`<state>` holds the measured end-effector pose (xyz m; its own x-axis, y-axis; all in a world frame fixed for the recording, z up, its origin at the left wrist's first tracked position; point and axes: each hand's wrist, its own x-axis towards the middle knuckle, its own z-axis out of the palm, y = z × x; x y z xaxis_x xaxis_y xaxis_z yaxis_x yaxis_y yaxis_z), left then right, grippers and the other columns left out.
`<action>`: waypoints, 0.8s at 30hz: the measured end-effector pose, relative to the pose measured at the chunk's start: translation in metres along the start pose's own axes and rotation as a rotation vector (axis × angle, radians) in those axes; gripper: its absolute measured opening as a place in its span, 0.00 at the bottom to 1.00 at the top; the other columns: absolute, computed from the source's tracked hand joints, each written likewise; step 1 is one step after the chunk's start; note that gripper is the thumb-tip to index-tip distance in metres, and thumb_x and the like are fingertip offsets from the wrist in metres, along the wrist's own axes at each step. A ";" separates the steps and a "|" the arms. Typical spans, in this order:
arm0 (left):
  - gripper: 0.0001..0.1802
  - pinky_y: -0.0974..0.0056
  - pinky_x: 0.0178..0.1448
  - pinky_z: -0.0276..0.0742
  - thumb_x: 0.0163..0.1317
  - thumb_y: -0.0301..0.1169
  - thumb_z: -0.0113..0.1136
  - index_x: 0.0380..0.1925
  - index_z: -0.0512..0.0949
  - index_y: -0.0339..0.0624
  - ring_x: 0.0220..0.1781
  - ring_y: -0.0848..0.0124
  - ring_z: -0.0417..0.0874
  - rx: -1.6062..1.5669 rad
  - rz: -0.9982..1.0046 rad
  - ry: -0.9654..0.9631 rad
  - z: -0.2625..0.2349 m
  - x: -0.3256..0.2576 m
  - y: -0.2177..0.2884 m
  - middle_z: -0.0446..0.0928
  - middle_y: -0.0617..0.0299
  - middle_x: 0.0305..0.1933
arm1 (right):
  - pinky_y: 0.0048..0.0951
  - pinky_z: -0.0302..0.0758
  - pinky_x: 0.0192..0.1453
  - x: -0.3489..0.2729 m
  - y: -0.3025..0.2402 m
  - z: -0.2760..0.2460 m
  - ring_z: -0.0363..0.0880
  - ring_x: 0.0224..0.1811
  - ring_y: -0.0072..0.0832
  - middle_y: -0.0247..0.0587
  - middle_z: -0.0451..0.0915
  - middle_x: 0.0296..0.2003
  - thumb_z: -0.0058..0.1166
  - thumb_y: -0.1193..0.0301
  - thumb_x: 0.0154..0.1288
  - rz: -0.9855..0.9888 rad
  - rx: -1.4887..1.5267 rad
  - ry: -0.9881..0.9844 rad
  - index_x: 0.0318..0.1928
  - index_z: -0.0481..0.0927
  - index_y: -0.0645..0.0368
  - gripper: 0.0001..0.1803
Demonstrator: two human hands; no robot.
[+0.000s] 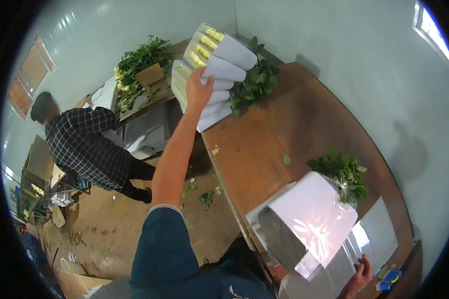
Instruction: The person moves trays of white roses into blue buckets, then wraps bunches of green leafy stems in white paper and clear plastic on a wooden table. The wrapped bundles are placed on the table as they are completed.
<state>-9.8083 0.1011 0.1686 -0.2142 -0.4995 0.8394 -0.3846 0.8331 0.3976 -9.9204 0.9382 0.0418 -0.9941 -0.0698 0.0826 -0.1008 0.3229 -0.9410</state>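
Note:
My left hand (198,92) reaches to the far end of the table, its fingers closed on the edge of a white-wrapped flower bundle (224,67). Several such bundles lie stacked there, with pale yellow blooms (208,42) at their mouths and green leaves (257,82) sticking out behind. At the lower right, my right hand (360,280) rests by clear plastic sheets (376,231), fingers apart and nothing visible in them. Between the hands lies another white and clear wrap (312,219), with green foliage (341,174) at its far end.
A blue and yellow tape dispenser (388,279) sits beside my right hand. A loose leaf (287,159) lies on the brown table (264,134). At left a person in a checked shirt (87,144) bends over another bench holding cut flowers (144,65). Leaves litter the floor (134,224).

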 end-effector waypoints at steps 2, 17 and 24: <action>0.23 0.50 0.55 0.81 0.61 0.35 0.71 0.56 0.82 0.43 0.50 0.48 0.86 0.027 0.001 -0.010 0.022 0.045 -0.015 0.85 0.46 0.48 | 0.29 0.78 0.51 0.016 -0.048 0.038 0.83 0.50 0.27 0.43 0.85 0.57 0.48 0.78 0.75 -0.067 -0.037 0.027 0.56 0.84 0.63 0.15; 0.12 0.56 0.36 0.77 0.60 0.33 0.73 0.39 0.84 0.39 0.26 0.58 0.81 -0.104 0.041 -0.136 0.121 0.146 -0.029 0.80 0.54 0.24 | 0.27 0.81 0.44 0.003 -0.094 0.113 0.85 0.44 0.27 0.44 0.87 0.47 0.50 0.80 0.71 0.144 -0.008 0.057 0.52 0.85 0.67 0.14; 0.15 0.58 0.44 0.81 0.63 0.39 0.71 0.42 0.86 0.40 0.34 0.60 0.86 -0.128 0.088 0.025 0.118 0.192 0.047 0.86 0.54 0.32 | 0.27 0.83 0.44 -0.033 -0.072 0.088 0.85 0.43 0.27 0.45 0.86 0.44 0.51 0.82 0.72 0.225 0.094 0.164 0.50 0.85 0.69 0.12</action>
<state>-9.9740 0.0165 0.3049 -0.2192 -0.4183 0.8815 -0.2474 0.8978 0.3645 -9.8764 0.8339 0.0779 -0.9850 0.1496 -0.0865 0.1189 0.2238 -0.9673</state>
